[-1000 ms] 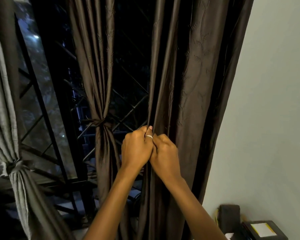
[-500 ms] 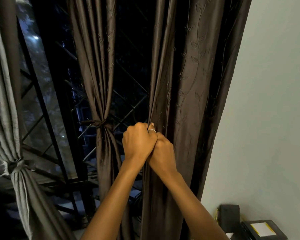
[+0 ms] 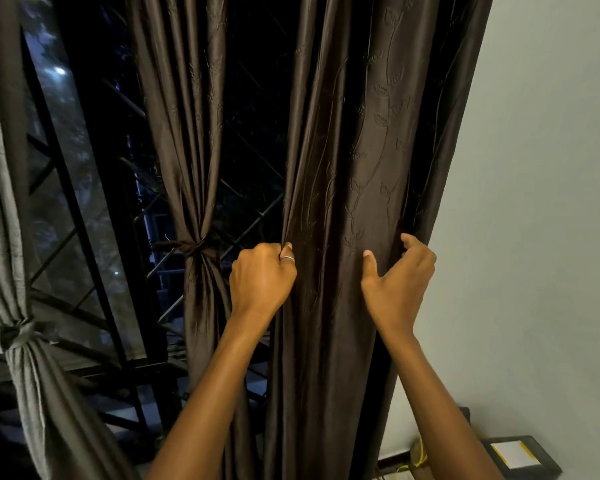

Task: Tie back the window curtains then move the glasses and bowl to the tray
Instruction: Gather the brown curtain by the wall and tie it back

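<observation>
A dark brown curtain (image 3: 368, 150) with a leaf pattern hangs loose at the right of the window. My left hand (image 3: 262, 278), wearing a ring, is shut on the curtain's left edge. My right hand (image 3: 399, 275) curls around the curtain's right edge near the wall, thumb in front, fingers hooked behind the fabric. A second brown curtain (image 3: 187, 133) in the middle is tied at its waist with a brown tie (image 3: 194, 247). A grey curtain (image 3: 4, 237) at the far left is also tied. No glasses, bowl or tray are in view.
A black window grille (image 3: 84, 237) and dark glass lie behind the curtains. A white wall (image 3: 541, 202) is on the right. At the bottom right sit a dark flat object with a yellow-white label (image 3: 520, 459) and a yellow cord (image 3: 420, 455).
My hands were together at the loose curtain's left edge. My right hand has moved right across the fabric to its right edge; my left hand stays on the left edge.
</observation>
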`<state>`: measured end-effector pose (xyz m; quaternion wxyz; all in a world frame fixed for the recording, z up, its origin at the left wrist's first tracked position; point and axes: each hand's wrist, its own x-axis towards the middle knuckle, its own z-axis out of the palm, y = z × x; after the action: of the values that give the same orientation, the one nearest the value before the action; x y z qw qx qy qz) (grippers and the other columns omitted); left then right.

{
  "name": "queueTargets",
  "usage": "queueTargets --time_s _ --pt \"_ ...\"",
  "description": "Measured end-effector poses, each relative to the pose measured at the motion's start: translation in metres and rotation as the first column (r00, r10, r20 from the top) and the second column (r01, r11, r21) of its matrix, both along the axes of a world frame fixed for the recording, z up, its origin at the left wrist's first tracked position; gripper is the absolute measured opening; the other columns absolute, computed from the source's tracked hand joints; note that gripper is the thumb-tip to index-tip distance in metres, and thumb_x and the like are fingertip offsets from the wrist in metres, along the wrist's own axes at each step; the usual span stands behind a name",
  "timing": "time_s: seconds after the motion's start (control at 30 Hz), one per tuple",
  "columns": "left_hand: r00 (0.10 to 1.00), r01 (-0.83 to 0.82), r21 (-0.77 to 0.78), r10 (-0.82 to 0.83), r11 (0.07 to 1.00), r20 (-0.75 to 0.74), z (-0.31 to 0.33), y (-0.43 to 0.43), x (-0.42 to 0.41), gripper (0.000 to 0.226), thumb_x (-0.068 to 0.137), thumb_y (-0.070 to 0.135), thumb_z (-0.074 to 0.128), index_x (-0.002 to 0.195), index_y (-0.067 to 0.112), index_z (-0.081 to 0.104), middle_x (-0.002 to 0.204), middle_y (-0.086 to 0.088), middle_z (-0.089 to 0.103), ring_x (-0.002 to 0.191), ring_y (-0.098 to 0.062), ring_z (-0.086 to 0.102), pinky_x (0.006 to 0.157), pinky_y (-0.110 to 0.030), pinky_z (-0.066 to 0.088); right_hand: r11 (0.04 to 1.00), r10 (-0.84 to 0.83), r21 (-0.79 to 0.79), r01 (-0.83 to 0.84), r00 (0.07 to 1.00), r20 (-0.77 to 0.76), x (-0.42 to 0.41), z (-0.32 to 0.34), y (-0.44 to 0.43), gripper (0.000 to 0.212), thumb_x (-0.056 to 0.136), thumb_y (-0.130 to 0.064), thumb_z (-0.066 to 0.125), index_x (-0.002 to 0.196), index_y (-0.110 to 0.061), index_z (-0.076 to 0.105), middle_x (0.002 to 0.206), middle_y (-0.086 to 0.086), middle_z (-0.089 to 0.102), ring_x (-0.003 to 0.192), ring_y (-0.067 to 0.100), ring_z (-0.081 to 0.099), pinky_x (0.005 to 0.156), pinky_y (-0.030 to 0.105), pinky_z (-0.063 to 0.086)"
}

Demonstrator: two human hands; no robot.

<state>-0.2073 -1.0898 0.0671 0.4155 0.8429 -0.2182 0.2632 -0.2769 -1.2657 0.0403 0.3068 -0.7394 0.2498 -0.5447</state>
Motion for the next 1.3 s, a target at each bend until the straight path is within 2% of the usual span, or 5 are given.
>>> queueTargets --time_s 0.17,0.3,0.73,1.17,1.3 --pt "1.0 0.006 -0.017 -0.006 1.0 0.001 -0.003 0.006 0.01 0.059 0.1 0.032 0.057 0.046 0.021 0.036 0.04 0.008 0.038 0.037 -0.011 0.04 0.043 -0.023 0.024 0.949 0.262 0.202 -0.243 0.962 -0.074 0.002 0.003 -0.031 0.047 0.088 -0.031 0.078 0.127 -0.018 0.055 0.099 -0.008 0.062 0.086 0.006 0.06 0.076 0.014 0.047" --pt "1.0 -0.021 -0.033 0.022 0.999 0.004 -0.002 0.023 0.024 0.06 0.099 0.035 0.058 0.046 0.021 0.035 0.039 0.008 0.038 0.037 -0.01 0.043 0.043 -0.024 0.025 0.955 0.281 0.148 -0.256 0.943 -0.181 -0.002 0.008 -0.061 0.019 0.094 -0.026 0.071 0.083 -0.011 0.065 0.079 0.001 0.066 0.075 0.015 0.063 0.074 0.029 0.053" --pt "0.999 0.008 -0.007 -0.008 1.0 0.05 -0.009 0.005 0.005 0.057 0.101 0.037 0.054 0.049 0.023 0.034 0.04 0.008 0.037 0.036 -0.01 0.041 0.04 -0.019 0.017 0.947 0.282 -0.145 -0.287 0.958 -0.057 -0.009 -0.016 0.013 0.011 0.096 -0.011 0.067 0.098 -0.004 0.074 0.087 -0.001 0.058 0.069 0.0 0.053 0.069 0.006 0.039" --pt "0.965 0.245 -0.046 -0.248 0.968 -0.083 -0.007 -0.014 -0.002 0.053 0.096 0.056 0.043 0.053 0.025 0.046 0.046 0.006 0.053 0.046 -0.009 0.054 0.044 -0.023 0.032 0.877 0.444 -0.162 -0.453 0.892 -0.089 0.014 -0.021 0.072 0.01 0.092 -0.001 0.064 0.086 -0.005 0.071 0.083 0.002 0.056 0.067 0.01 0.055 0.057 0.023 0.046" --pt "0.989 0.137 -0.005 -0.137 0.991 -0.051 -0.001 -0.021 -0.01 0.062 0.09 0.067 0.053 0.049 0.022 0.041 0.037 0.005 0.044 0.036 -0.01 0.047 0.037 -0.021 0.027 0.888 0.413 -0.187 -0.42 0.908 -0.077 0.018 -0.023 0.073 0.009 0.093 -0.005 0.065 0.086 -0.002 0.068 0.087 0.003 0.059 0.066 0.01 0.056 0.054 0.028 0.048"
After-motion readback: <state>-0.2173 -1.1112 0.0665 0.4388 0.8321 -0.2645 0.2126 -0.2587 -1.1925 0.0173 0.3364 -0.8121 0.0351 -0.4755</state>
